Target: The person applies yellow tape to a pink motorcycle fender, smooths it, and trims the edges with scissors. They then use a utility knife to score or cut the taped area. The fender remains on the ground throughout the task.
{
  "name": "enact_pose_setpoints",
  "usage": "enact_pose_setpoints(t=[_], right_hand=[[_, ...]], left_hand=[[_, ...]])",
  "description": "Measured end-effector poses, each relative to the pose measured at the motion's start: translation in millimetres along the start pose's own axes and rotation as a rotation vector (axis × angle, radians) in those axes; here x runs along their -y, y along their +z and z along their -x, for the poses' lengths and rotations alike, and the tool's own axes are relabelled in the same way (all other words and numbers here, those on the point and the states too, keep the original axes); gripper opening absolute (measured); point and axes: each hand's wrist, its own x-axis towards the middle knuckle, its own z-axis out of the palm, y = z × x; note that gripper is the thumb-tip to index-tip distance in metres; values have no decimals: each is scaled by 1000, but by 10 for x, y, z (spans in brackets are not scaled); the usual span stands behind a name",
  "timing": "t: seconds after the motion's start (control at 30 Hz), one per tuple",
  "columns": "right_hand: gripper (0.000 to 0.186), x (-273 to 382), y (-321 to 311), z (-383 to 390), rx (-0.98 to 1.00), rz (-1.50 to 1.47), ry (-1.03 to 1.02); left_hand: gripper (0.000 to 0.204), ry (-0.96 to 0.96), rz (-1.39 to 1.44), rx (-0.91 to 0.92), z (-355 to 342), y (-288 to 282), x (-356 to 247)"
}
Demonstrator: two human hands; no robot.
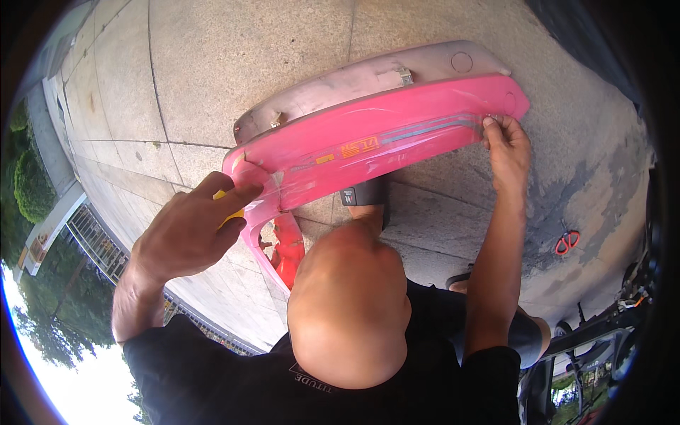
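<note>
A long pink plastic panel [418, 120], like a scooter's body panel, lies slantwise in front of me. It has scratches, grey stripes and yellow-orange decals, and looks cracked near its left end. My left hand [191, 223] is closed round a small yellow object [232, 207] at that end; the fingers hide most of it. At the right end, my right hand [508, 150] pinches the panel's near edge between thumb and fingers. Just beyond lies a faded greyish-pink panel [340, 86] with metal clips. Below the left end, a red piece with jagged edges [287, 248] shows.
Red-handled scissors [567, 242] lie on the paved ground [205, 64] at right, near a dark stained patch [581, 205]. Dark frame parts [591, 340] of a vehicle stand at the lower right. A metal fence [99, 244] and trees [53, 304] are at left.
</note>
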Motion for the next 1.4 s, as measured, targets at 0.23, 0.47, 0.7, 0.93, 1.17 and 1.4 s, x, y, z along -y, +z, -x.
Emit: enact_pose_setpoints(t=[0.23, 0.47, 0.7, 0.93, 1.17, 1.4], right_hand=[[7, 9, 29, 1, -42, 25, -49], [9, 50, 22, 1, -21, -21, 5], [14, 118, 3, 28, -26, -32, 63], [9, 120, 2, 55, -33, -48, -14], [10, 121, -26, 41, -11, -1, 17], [14, 65, -24, -16, -24, -18, 22]], left_hand=[[44, -64, -90, -19, 22, 51, -92], [44, -33, 30, -75, 85, 45, -103], [32, 98, 146, 99, 168, -72, -107], [28, 13, 97, 68, 160, -72, -200], [28, 88, -7, 0, 42, -99, -222], [28, 47, 9, 51, -85, -88, -206]])
